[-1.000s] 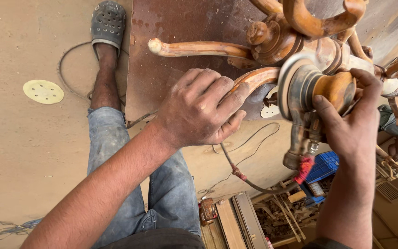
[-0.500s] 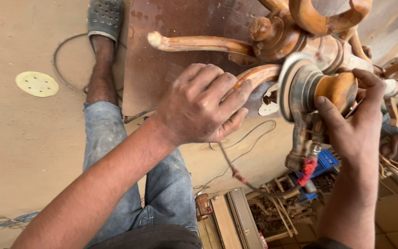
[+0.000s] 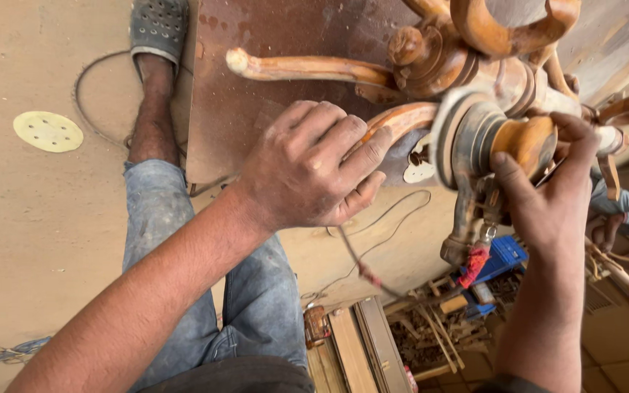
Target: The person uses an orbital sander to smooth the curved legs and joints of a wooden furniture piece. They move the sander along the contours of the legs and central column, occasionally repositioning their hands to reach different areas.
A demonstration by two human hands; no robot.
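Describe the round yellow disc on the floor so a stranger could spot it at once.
Start at the tan floor left of the person's jeans-clad leg. Beside the looping grey cable lies a flat pale-yellow disc. Its ring of small punched holes marks it out from everything nearby.

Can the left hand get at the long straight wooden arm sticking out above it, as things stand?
Probably yes. The left hand rests on the curved wooden arm, and the long straight arm sits just above its knuckles with nothing between. The right hand is off on the rounded knob, out of the way.
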